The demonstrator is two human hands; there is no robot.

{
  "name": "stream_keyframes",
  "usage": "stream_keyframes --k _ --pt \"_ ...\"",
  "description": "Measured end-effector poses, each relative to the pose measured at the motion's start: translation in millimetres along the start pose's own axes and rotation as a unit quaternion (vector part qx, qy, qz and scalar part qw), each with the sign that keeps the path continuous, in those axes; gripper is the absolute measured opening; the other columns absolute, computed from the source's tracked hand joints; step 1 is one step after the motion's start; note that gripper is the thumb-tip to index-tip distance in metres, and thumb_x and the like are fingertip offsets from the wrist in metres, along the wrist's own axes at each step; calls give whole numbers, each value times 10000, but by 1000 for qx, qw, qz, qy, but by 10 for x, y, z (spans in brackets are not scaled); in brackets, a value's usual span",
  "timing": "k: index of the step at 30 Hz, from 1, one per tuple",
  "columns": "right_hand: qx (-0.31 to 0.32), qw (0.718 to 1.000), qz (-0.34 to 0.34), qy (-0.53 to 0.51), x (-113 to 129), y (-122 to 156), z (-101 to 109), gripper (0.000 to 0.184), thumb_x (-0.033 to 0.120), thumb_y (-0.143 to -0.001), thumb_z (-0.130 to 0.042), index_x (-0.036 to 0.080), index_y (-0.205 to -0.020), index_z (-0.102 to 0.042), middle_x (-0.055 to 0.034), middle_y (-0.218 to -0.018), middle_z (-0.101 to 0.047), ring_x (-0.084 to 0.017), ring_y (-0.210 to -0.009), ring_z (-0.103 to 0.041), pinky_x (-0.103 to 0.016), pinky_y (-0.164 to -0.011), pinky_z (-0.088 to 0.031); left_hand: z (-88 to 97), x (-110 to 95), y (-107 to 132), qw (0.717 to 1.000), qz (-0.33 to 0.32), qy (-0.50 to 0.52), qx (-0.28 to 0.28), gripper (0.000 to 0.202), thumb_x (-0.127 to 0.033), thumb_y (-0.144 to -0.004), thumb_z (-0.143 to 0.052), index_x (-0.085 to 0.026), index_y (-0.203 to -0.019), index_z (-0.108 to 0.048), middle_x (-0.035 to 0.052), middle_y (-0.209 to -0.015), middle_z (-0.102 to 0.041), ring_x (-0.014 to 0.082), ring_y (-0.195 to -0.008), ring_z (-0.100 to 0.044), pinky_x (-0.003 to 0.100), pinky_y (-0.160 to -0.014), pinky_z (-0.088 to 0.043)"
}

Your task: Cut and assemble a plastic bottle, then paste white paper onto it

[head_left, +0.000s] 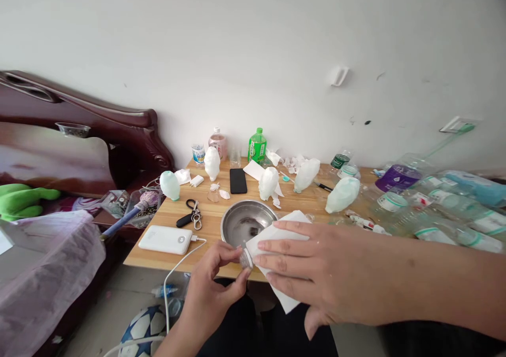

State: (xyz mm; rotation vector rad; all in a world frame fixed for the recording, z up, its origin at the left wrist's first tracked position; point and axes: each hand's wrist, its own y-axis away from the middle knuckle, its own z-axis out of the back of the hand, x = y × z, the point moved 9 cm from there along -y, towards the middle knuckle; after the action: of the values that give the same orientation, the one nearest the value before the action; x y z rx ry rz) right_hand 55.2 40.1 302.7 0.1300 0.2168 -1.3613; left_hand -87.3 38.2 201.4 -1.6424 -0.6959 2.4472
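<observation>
My left hand [217,280] pinches a small, clear, ridged plastic piece [245,259], which looks like a bottle neck, between thumb and fingertips. Against it lies a sheet of white tissue paper [288,300], with my right hand [296,259] flat on top, fingers stretched and thumb apart. Whatever is under the tissue is hidden. Just beyond both hands is a steel bowl [229,224], with a little liquid and a dark reflection inside. Several white tissue-covered shapes [212,163] stand or lean farther back, a few showing greenish bottle plastic.
A power bank [165,240] with a white cable, keys [195,217] and a black phone [237,181] lie on the wooden table [213,257]. Behind are a green bottle [257,147] and torn tissue [296,163]. Clear plastic bottles [438,230] crowd the right; a football [144,328] is on the floor.
</observation>
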Motion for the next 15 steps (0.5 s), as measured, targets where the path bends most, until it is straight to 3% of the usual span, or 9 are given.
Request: stream_keyframes --k 3,5,10,15 --pt "-55 998 1 29 20 -56 175 281 249 -1018 -469 150 -1187 -670 -58 -1301 -679 -211 -1222 -594 -387 -1099 -446 37 -149 17 993 -87 -74 -34 244 -117 -820 -688 -214 -1028 -605 31 -912 -675 158 -885 -709 249 -789 -579" --pt "-78 995 -35 59 -74 -84 247 292 164 -999 -464 144 -1221 -653 -65 -1290 -684 -221 -1210 -604 -398 -1088 -461 44 -276 71 976 -162 -135 -60 313 -75 -801 -696 -188 -1075 -596 65 -956 -686 184 -972 -717 265 -858 -578" --pt "-50 990 -70 109 -262 -96 128 289 173 -993 -470 112 -1225 -631 -114 -1318 -660 -260 -1233 -594 -423 -1024 -518 -16 -399 230 933 -267 -228 -82 425 4 -760 -719 -128 -1140 -583 132 -1011 -701 256 -1140 -674 337 -963 -570" --pt "-33 990 -76 111 -246 -106 -14 321 215 -991 -486 110 -1273 -599 -118 -1333 -649 -260 -1236 -592 -424 -1037 -506 -128 -483 308 898 -337 -278 -43 417 10 -771 -717 -89 -1153 -584 164 -1007 -725 260 -1131 -681 411 -1033 -542"
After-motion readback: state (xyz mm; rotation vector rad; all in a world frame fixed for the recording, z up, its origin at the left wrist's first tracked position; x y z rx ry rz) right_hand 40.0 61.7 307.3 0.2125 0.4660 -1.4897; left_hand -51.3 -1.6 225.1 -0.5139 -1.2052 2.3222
